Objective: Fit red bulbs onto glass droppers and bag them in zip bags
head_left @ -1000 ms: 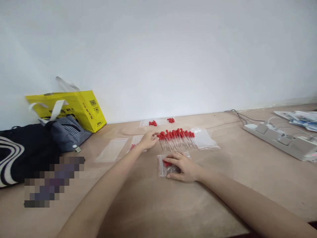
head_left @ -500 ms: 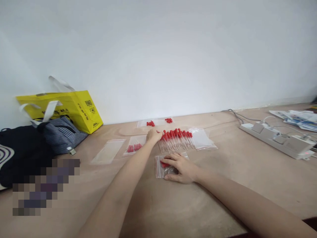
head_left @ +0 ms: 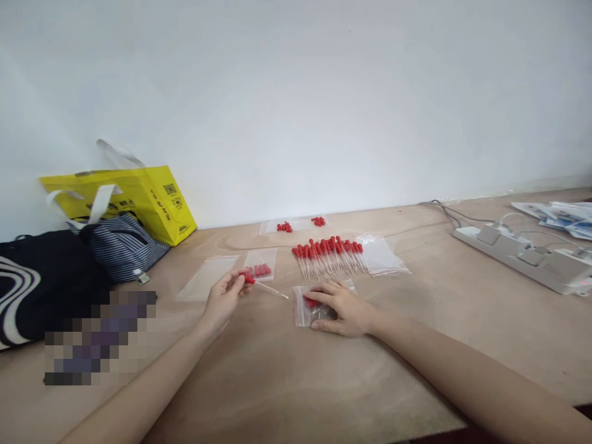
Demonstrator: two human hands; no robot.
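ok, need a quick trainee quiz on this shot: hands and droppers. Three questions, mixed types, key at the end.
1. Which hand holds a dropper?
2. True or false: the right hand rests on a clear bag.
3. In the pile, the red ends point: A) away from the camera; B) toward it; C) straight up.

Key:
1. The left hand.
2. True.
3. A.
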